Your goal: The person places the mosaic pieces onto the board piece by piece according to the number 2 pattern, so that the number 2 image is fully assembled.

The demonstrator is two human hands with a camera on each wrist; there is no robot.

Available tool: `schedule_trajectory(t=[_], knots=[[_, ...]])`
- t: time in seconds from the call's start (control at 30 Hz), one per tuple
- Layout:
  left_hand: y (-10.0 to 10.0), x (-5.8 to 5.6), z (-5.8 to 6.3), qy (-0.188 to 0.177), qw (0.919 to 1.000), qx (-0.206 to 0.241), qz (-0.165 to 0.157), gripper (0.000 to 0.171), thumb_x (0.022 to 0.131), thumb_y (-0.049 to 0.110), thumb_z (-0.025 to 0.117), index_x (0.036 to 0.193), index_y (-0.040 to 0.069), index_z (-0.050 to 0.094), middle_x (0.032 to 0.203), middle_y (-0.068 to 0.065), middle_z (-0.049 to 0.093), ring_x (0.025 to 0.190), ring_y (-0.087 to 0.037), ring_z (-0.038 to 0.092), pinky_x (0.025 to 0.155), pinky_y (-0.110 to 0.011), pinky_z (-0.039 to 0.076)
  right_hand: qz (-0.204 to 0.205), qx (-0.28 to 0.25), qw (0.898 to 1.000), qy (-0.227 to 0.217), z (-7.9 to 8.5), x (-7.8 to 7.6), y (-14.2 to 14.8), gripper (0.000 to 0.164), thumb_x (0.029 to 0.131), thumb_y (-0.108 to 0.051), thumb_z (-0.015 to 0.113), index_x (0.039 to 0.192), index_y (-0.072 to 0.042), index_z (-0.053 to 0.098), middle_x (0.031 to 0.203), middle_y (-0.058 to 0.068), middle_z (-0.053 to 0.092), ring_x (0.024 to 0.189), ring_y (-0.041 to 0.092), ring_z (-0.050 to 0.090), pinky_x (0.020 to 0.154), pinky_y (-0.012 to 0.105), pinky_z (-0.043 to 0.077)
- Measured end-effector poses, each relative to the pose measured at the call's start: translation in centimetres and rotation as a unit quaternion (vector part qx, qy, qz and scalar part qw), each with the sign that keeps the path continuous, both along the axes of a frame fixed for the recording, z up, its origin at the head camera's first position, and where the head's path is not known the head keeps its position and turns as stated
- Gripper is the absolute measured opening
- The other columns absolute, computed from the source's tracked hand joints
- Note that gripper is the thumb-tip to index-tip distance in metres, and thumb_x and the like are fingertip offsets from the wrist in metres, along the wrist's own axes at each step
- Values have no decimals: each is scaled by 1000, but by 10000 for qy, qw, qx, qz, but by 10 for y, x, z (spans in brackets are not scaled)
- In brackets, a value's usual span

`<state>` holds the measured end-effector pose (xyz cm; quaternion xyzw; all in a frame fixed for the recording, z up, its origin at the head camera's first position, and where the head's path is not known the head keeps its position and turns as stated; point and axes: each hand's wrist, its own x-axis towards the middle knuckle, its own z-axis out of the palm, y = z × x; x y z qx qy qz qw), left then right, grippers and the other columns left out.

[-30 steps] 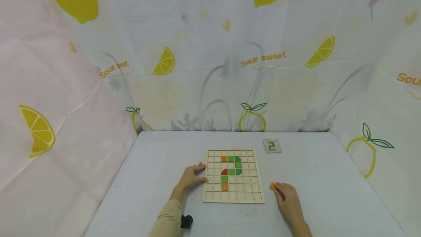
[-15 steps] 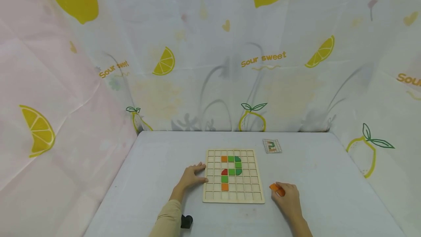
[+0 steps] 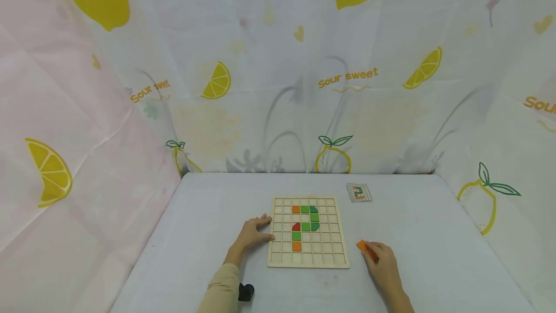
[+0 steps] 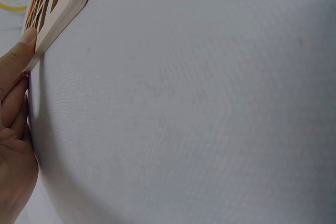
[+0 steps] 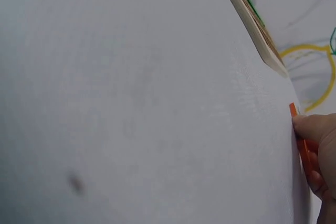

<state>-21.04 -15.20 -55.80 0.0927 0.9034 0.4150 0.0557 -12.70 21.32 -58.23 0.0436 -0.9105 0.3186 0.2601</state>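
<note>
A wooden grid board point(image 3: 323, 258) lies on the white table, with orange, green and red tiles set in some cells in the head view. My left hand point(image 3: 252, 232) rests at its left edge, index finger and thumb spread apart. In the left wrist view, the thumb of that hand point(image 4: 16, 61) touches the board's rim point(image 4: 65, 22). To the right of the board, my right hand point(image 3: 384, 264) pinches an orange tile point(image 3: 361, 245) between thumb and fingers. More orange point(image 5: 305, 158) shows lower in the same hand, apparently a second tile, partly hidden by the fingers.
A small pattern card point(image 3: 359, 192) with a coloured figure on a grid lies behind the board to the right. A black object point(image 3: 246, 292) sits beside the left sleeve point(image 3: 221, 289). Lemon-printed cloth point(image 3: 278, 110) hangs behind and at both sides of the table.
The right hand's fingers have shifted around the orange tiles, and more orange shows below the thumb than a second ago. The left hand and the board stay where they were.
</note>
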Motion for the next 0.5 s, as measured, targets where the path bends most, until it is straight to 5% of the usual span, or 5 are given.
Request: schedule_trajectory(t=[0.2, 0.5], knots=[[0, -1, -1, -81, 9999, 32, 60, 65, 69, 22, 83, 125, 2, 59, 137, -20, 48, 130, -49, 34, 109, -59, 24, -152, 53, 9999, 14, -1, -3, -4, 33, 66, 1, 78, 96, 8, 69, 85, 17, 63, 78, 30, 56, 63, 41, 49], [0, 0, 1, -76, 9999, 58, 58, 64, 69, 21, 83, 125, 1, 59, 137, -20, 48, 130, -48, 34, 109, -57, 27, -169, -60, 9960, -876, 12, -15, -9, 27, 66, -3, 70, 91, 8, 69, 85, 18, 68, 80, 33, 61, 72, 48, 50]])
